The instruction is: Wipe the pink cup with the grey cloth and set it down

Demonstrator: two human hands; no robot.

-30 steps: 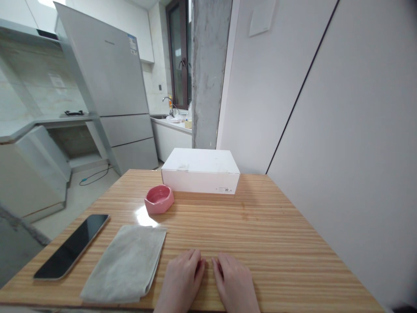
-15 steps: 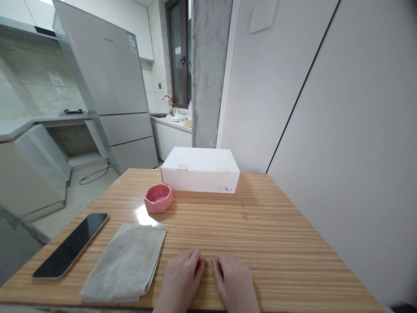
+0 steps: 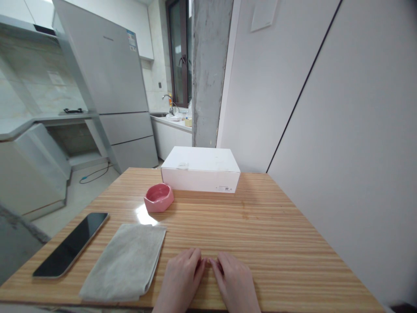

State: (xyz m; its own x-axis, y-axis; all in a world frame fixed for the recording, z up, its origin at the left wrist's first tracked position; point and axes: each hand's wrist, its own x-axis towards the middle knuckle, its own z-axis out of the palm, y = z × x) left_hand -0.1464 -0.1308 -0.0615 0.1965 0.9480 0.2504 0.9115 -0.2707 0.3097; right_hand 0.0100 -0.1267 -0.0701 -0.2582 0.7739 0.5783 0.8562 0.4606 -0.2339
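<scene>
My left hand (image 3: 183,276) rests on the wooden table (image 3: 286,256) near its front edge, fingers curled down and closed, with nothing seen in it. Beside it my right hand (image 3: 234,278) lies in the same closed pose, also with nothing seen in it. The two thumb tips nearly meet between the hands. Just left of my left hand, not touched by it, is a folded grey cloth (image 3: 125,263). A black-screened phone (image 3: 72,245) lies further left. Beyond the cloth stands a pink bowl (image 3: 159,198) with faceted sides; I see nothing inside it.
A closed white box (image 3: 200,179) sits at the table's far edge, behind and right of the bowl. A white wall (image 3: 325,130) runs along the right side. Behind the table are a grey pillar (image 3: 210,78), a fridge (image 3: 107,74) and a sink counter (image 3: 172,134).
My thumbs have drawn slightly closer, so the gap between their tips is narrower. The cloth, phone, bowl and box stay where they were.
</scene>
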